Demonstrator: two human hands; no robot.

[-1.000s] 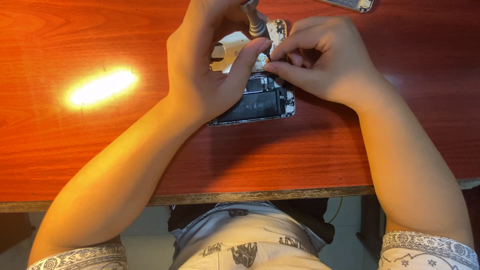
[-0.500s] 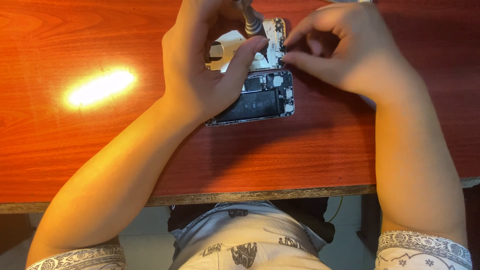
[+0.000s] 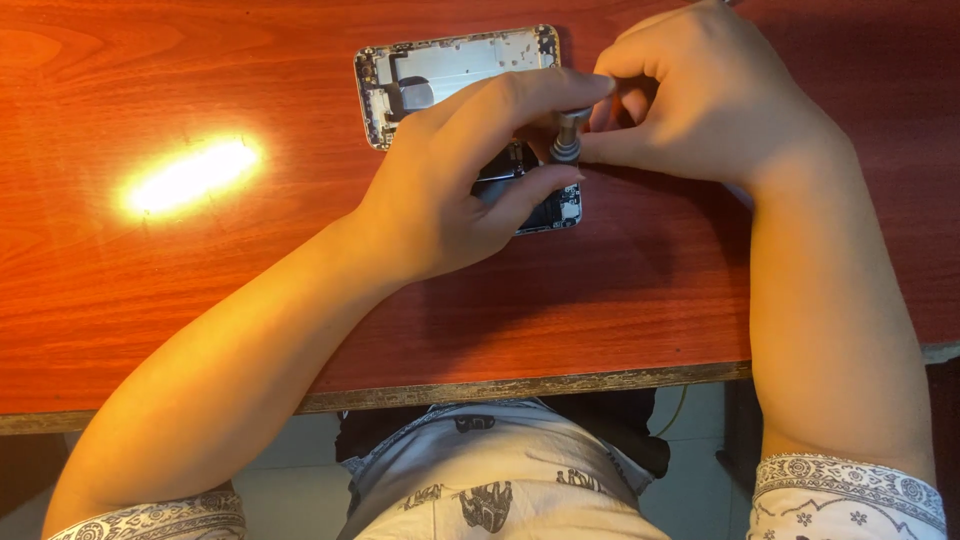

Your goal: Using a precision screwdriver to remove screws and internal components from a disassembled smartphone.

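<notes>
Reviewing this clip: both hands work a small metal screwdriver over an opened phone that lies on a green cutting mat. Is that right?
Not quite. The head view shows no green mat: the opened phone lies directly on a reddish-brown wooden table. The rest holds: the left hand and right hand meet at the small metal screwdriver over the phone.
</notes>
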